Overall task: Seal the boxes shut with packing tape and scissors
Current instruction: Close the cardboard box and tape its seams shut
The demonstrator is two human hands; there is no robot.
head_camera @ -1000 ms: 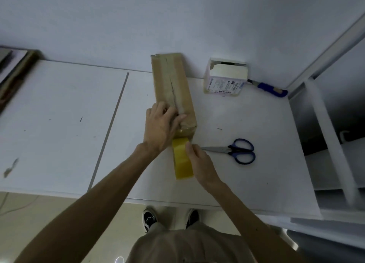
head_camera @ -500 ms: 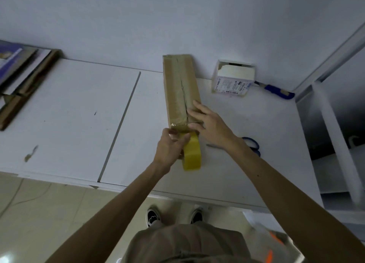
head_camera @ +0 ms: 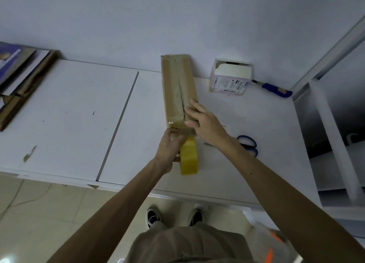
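- Since a second ago the hands have swapped jobs: the left hand (head_camera: 169,150) has come off the top of the cardboard box (head_camera: 177,84) and taken over the tape roll (head_camera: 188,160), while the right hand (head_camera: 205,122) has let the roll go and moved onto the box. Over the last half second they have barely shifted.
- Left hand: fingers curled round the yellow tape roll, thumb up against the near end of the box.
- Right hand: fingers straight and spread, lying flat on the near right part of the box top, holding nothing.
- Tape roll: stands on edge, touching the near end of the box.
- Cardboard box: long and narrow, lying on the white bench (head_camera: 69,114) with its far end at the wall; a dark slit runs along its taped top seam.
- Scissors (head_camera: 247,144): blue-handled, on the bench right of the box's near end, partly hidden by the right forearm.
- Small white box (head_camera: 230,78): right of the cardboard box's far end, against the wall, its top open.
- Blue-handled tool (head_camera: 276,88): further right than the white box.
- Stack of flat cardboard (head_camera: 21,78): well to the left of the cardboard box.
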